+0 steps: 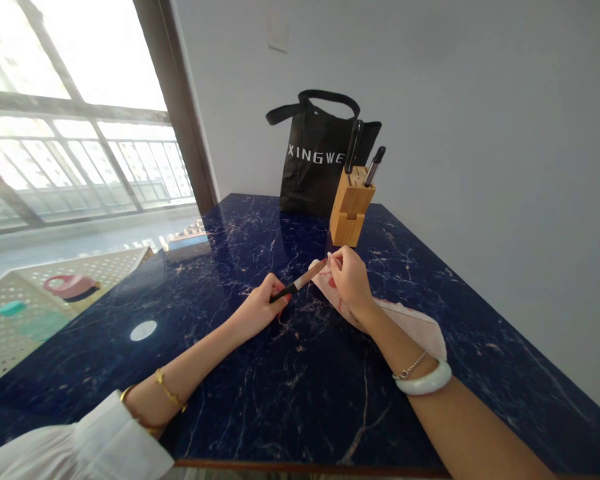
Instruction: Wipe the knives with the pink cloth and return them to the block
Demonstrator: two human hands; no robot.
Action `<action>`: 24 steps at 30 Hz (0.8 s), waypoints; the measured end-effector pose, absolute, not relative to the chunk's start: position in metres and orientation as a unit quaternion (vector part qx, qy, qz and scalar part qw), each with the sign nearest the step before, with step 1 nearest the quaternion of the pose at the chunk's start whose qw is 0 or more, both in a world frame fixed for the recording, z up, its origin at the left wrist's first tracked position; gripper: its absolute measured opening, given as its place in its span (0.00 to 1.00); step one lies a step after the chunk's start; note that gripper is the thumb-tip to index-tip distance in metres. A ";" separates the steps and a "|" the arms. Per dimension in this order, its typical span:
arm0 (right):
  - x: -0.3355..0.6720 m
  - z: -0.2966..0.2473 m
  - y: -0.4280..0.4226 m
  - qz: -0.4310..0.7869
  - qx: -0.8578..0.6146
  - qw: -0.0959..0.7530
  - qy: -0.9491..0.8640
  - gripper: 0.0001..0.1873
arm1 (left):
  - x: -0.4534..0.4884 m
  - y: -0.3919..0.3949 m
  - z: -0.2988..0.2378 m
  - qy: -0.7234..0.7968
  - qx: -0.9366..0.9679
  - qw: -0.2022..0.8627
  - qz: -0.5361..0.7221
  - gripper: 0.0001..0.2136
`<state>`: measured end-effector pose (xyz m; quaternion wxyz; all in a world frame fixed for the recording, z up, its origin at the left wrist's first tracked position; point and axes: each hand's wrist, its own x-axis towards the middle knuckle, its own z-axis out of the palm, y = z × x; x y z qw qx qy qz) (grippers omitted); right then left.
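My left hand [271,298] is closed around the black handle of a knife [305,275], whose blade points up and to the right. Fingers of my right hand [349,279] pinch a pinkish-white cloth [415,323] with red marks close to the blade's tip. The cloth trails under my right wrist and lies along the table beyond it. Part of the cloth is hidden by my right hand and forearm. Just behind my right hand stands a wooden knife block [351,207] with a black-handled knife and another handled tool in it.
A black tote bag [313,167] with white lettering stands behind the block near the wall. The dark blue marbled table [300,393] carries a round white spot [143,330] at left. Beyond its left edge is a cream perforated basket [0,327] holding a red item [70,287].
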<state>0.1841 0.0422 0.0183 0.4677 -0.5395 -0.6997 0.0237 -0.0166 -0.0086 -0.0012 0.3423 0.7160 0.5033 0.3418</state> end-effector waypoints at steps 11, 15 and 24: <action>0.153 0.017 0.019 0.012 -0.421 0.364 -0.831 0.05 | -0.016 -0.006 0.001 0.504 0.669 0.398 0.373 0.09; 0.146 0.015 0.015 0.001 -0.370 0.329 -0.869 0.08 | -0.017 -0.004 -0.002 0.498 0.657 0.422 0.378 0.11; 0.150 0.018 0.016 -0.003 -0.396 0.352 -0.848 0.06 | -0.018 -0.003 -0.005 0.499 0.655 0.428 0.372 0.11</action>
